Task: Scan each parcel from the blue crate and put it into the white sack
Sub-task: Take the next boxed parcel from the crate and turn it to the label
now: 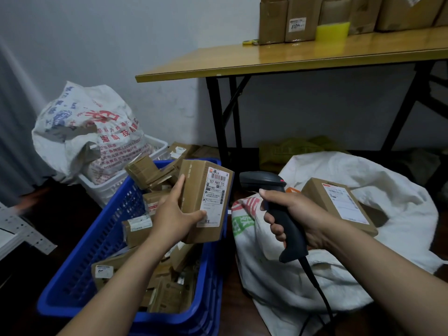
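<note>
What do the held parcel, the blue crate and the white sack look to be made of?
Held parcel: brown cardboard, matte, with creased edges and a stuck-on paper label. Blue crate: moulded plastic, slightly glossy, lattice walls. White sack: probably woven plastic fabric, limp and crumpled; weave too fine to confirm.

Ahead of you: pale wall (145, 32), lightly scuffed. Folding table (266, 61) against it, glossy yellow-wood top, black crossed legs (218, 117). Cardboard boxes (300, 18) lined along top at your upper right. Grey curtain (14, 117) on your left. Floor (68, 219) dark, brownish. Light dim, shadow deep under table.
</note>
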